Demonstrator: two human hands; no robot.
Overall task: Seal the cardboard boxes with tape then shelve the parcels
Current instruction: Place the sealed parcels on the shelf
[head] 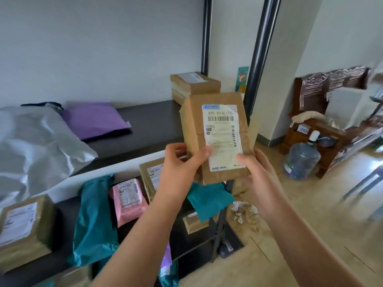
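- You hold a brown, tape-wrapped cardboard parcel (215,137) upright in both hands, its white shipping label (222,137) facing you.
- Your left hand (182,162) grips the parcel's lower left edge, thumb laid across the front and fingers curled round the side.
- Your right hand (257,175) clasps the lower right corner, thumb pressed on the bottom of the label, fingers hidden behind the parcel.
- The parcel is in the air before the right end of the dark upper shelf board (149,125), in front of a stack of flat brown cardboard boxes (194,85) at the back of that board.
- A purple plastic mailer (93,119) and a bulky silver-grey plastic mailer (35,146) lie further left on the same board.
- On the shelf below sit a labelled brown box (22,228), a crumpled teal plastic bag (93,220), a pink padded parcel (128,199) and another brown labelled box (151,175), partly behind your left wrist.
- To the right, a large clear water bottle (301,160) stands on the floor beside carved dark wooden furniture (323,88).
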